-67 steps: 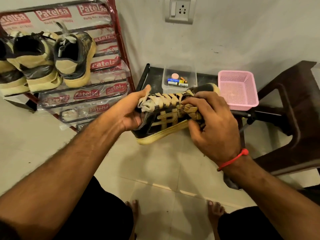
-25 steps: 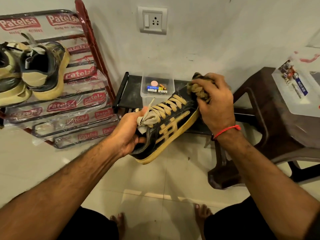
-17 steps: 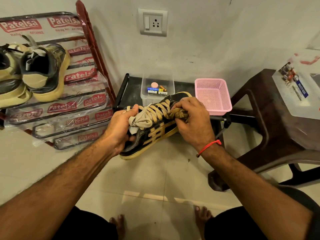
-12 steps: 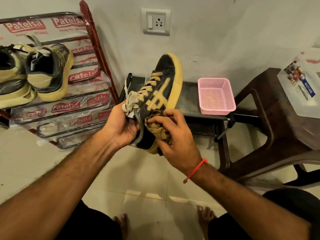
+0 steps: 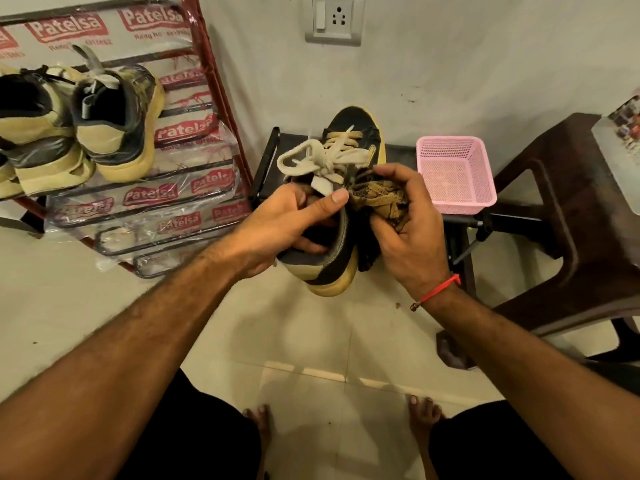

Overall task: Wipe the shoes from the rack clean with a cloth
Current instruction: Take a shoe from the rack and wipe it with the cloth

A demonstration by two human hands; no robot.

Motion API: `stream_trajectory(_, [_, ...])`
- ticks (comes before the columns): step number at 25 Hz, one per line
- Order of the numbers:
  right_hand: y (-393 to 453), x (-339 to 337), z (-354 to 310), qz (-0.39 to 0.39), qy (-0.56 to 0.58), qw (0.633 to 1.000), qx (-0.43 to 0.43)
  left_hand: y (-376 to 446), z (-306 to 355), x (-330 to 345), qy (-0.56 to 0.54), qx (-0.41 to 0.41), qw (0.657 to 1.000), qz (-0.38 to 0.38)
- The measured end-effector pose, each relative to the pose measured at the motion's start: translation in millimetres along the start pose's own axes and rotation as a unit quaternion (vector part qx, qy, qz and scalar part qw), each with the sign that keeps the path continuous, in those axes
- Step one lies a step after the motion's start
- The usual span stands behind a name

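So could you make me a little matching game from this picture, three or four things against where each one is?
Things:
1. cloth
2. shoe
3. basket
4. socket

Places:
A. on the wall
B. on the low dark stand
C. bunched in the right hand
D. gripped by the left hand

Pairs: 1-C, 2-D, 3-B, 4-A

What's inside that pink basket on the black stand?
The pink basket shows only its own mesh floor and walls; nothing visible inside. The right hand hides its near-left corner.
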State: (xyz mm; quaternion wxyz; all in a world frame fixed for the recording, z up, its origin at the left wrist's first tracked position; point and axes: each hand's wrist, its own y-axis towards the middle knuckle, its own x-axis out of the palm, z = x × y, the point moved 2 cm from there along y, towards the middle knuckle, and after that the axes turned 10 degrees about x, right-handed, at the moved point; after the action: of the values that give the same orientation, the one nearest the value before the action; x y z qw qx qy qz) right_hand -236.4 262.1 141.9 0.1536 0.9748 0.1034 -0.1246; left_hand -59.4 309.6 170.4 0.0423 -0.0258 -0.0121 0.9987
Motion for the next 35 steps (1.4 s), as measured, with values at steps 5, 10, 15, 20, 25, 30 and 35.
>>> stream_trajectory(5, [4, -1, -4, -0.022, -0.034, 0.999, -0.019, 1, -2, 12, 0.039, 0.076, 0.991, 0.105])
stream_trajectory(10, [-37, 21, -24, -0.173, -0.183, 0.952, -0.175, 11, -13, -2, -0.048, 0.017, 0.972, 0.231])
stream_trajectory(15, [-19, 15, -24, -0.135, -0.211, 0.955, -0.158, 13, -12, -4, -0.101, -0.038, 0.965, 0.238])
stream_trajectory(20, [-2, 3, -21, -0.083, -0.173, 0.978, -0.084, 8, -13, 5, -0.105, -0.055, 0.969, 0.219])
stream_trajectory(25, [-29, 10, -44, -0.118, -0.190, 0.954, -0.198, 1, -2, -3, -0.215, -0.110, 0.932, 0.270])
stream_trajectory(30, [-24, -2, -53, 0.021, -0.160, 0.958, -0.238, -25, 26, 22, -0.215, -0.131, 0.960, 0.124])
stream_trajectory(35, [-8, -7, -41, 0.011, -0.160, 0.966, -0.201, -21, 15, 29, -0.154, -0.079, 0.977, 0.125])
